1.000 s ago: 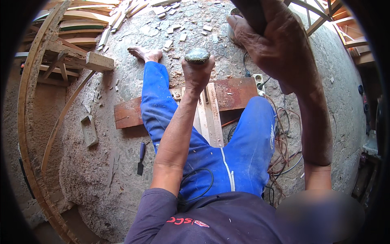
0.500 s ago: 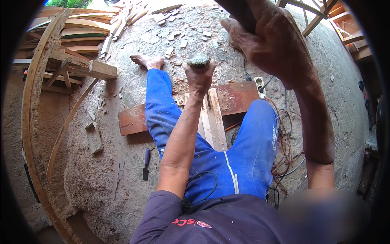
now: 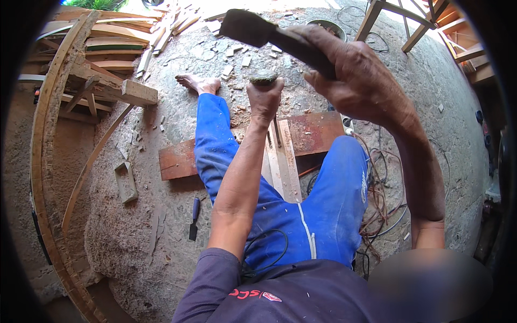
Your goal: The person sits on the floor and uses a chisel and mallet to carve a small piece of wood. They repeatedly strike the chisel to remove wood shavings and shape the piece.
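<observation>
My left hand (image 3: 265,102) is closed around an upright chisel, whose frayed round handle end (image 3: 263,77) faces up. Below the fist, the dark chisel shaft (image 3: 278,132) comes down to pale wooden pieces (image 3: 290,169) lying lengthwise between my legs. These rest across a reddish-brown board (image 3: 318,131). Up and to the right, my right hand (image 3: 358,75) grips a dark mallet (image 3: 249,28) by its handle. The mallet's broad head is raised, pointing left, apart from the chisel. The chisel's cutting tip is hard to make out.
A purple-handled flat-bladed tool (image 3: 194,218) and a small open wooden box (image 3: 126,183) lie at left. A curved wooden frame (image 3: 40,140) and a beam end (image 3: 139,92) stand farther left. Tangled cables (image 3: 379,199) run by my right knee. Wood scraps (image 3: 228,70) litter the far floor.
My right hand has come down and slightly right, bringing the whole mallet head into view. My left hand keeps the chisel in nearly the same place.
</observation>
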### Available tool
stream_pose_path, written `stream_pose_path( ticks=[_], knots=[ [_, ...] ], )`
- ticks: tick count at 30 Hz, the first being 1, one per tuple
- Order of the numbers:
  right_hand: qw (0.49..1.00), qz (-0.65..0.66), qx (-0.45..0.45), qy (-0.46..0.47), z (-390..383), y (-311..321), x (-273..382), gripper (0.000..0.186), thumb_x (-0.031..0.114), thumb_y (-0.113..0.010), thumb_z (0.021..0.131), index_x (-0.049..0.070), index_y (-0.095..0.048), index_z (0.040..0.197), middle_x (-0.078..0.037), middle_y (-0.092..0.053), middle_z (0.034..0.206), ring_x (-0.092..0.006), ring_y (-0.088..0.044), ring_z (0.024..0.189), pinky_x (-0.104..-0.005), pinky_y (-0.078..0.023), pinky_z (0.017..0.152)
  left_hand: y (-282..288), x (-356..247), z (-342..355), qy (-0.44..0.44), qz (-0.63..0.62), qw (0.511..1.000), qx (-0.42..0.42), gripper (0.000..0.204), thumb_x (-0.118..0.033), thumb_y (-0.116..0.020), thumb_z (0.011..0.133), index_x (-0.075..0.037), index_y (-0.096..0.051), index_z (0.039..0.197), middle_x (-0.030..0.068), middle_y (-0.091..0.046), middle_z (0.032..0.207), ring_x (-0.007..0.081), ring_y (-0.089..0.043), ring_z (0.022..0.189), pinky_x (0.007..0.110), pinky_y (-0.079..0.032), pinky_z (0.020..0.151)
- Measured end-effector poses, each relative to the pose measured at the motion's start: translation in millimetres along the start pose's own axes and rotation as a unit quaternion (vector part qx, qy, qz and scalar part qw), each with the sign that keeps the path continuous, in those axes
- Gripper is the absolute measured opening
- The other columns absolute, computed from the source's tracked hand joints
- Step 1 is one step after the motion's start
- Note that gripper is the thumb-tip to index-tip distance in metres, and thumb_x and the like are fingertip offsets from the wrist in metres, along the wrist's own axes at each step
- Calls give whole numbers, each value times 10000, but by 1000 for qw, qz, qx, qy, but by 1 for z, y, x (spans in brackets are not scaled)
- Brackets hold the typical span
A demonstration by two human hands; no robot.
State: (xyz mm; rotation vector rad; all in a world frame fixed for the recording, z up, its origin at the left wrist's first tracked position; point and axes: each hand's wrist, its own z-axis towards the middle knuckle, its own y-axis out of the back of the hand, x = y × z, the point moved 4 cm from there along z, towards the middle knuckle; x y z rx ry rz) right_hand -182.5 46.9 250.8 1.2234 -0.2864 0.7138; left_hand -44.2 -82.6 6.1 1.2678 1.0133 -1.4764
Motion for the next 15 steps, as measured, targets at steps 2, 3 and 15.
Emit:
stream_pose_path(
  ticks=[2, 3, 15],
  knots=[
    [987, 11, -146, 65, 28, 23, 7, 467, 99, -679, 921, 69, -538, 1364, -197, -733, 985, -298, -738, 823, -393, -571, 719, -5, -5, -7, -22, 31, 999, -12, 197, -117, -771, 857, -4, -682, 724, 4, -686, 653, 69, -616, 605, 303, -476, 582],
    [981, 59, -178, 56, 47, 30, 16, 492, 77, -652, 916, 57, -496, 1382, -214, -724, 993, -313, -734, 820, -378, -561, 689, 0, -10, -8, -43, 31, 998, -21, 216, -107, -755, 868, -27, -670, 687, 0, -655, 609, 72, -586, 544, 291, -446, 525],
    [964, -60, 233, -110, -27, -60, -55, 572, 79, -689, 850, 145, -498, 1386, -266, -708, 1032, -399, -725, 948, -483, -600, 878, -3, -30, -70, -98, 205, 974, 6, 245, -87, -779, 846, -15, -704, 1068, 60, -743, 925, 170, -712, 853, 335, -550, 806]
  ],
)
